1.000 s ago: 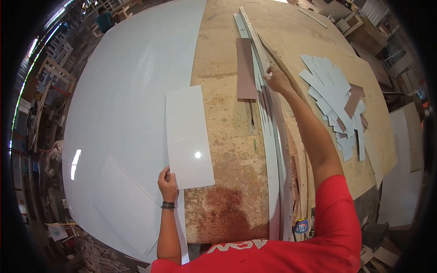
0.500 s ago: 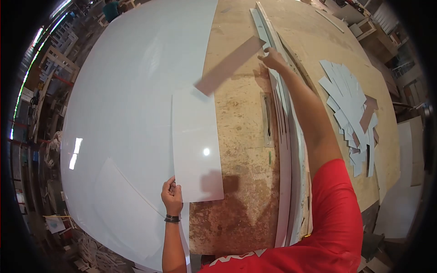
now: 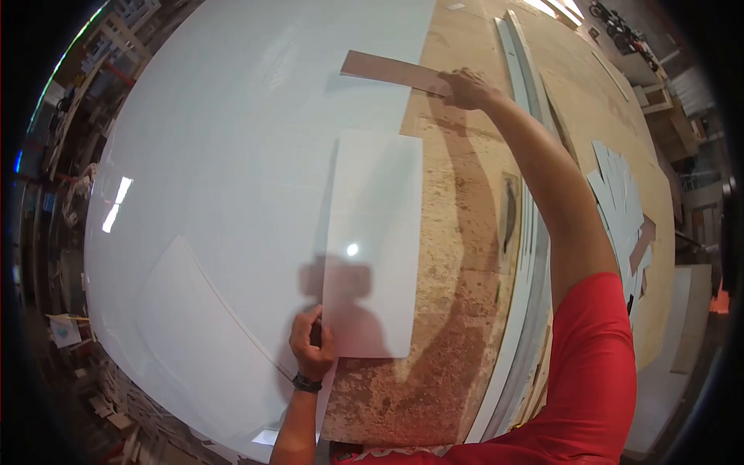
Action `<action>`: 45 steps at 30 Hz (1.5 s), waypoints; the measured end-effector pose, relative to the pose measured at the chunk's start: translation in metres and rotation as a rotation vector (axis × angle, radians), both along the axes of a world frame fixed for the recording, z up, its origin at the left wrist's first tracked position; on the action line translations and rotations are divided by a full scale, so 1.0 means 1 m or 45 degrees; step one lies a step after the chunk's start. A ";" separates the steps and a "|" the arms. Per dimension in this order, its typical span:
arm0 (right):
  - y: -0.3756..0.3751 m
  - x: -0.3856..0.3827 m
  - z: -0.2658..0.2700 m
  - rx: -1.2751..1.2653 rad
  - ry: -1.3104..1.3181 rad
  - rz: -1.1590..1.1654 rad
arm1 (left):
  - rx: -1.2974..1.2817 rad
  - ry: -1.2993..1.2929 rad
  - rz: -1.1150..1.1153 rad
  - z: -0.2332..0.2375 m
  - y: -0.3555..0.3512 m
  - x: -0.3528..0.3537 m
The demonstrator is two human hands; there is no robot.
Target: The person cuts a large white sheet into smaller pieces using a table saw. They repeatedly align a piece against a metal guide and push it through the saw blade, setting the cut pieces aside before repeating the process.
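Observation:
My right hand point(image 3: 468, 88) is closed around the right end of a flat brown strip point(image 3: 387, 72). The strip spans the far edge of a large glossy white sheet and the bare wooden tabletop. Below it lies a smaller white rectangular panel point(image 3: 378, 225), partly over the big sheet point(image 3: 217, 155) and partly over the wood. My left hand point(image 3: 314, 346), with a dark band at the wrist, has its fingers curled at the panel's lower left edge, pinching it. The shadow of my head falls across the panel.
Long narrow strips and rails point(image 3: 527, 232) run lengthwise on the worn wooden table point(image 3: 403, 395) beneath my right arm. Right of them is a fanned pile of pale offcuts point(image 3: 616, 182) with a few brown pieces. Another white piece point(image 3: 209, 333) lies at lower left.
The brown strip has swung from a steep diagonal to nearly level, and my right hand now covers its right end. My left hand stays at the panel's edge. The view has shifted.

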State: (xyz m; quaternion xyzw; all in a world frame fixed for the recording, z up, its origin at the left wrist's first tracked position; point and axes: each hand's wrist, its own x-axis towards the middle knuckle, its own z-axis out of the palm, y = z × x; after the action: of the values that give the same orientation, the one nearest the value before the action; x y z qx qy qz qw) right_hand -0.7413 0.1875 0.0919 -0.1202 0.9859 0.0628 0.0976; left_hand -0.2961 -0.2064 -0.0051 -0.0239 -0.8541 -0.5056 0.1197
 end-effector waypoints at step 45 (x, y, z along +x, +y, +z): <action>0.048 0.574 0.313 -1.319 -0.148 -0.315 | 0.747 -0.289 -0.182 0.056 -0.045 0.088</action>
State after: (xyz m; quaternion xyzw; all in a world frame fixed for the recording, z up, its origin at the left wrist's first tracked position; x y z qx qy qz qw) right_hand -0.1677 0.2359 0.4047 -0.0387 0.8877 -0.4507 0.0865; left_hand -0.2078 -0.2515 0.0508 0.0082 -0.6761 -0.7367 -0.0102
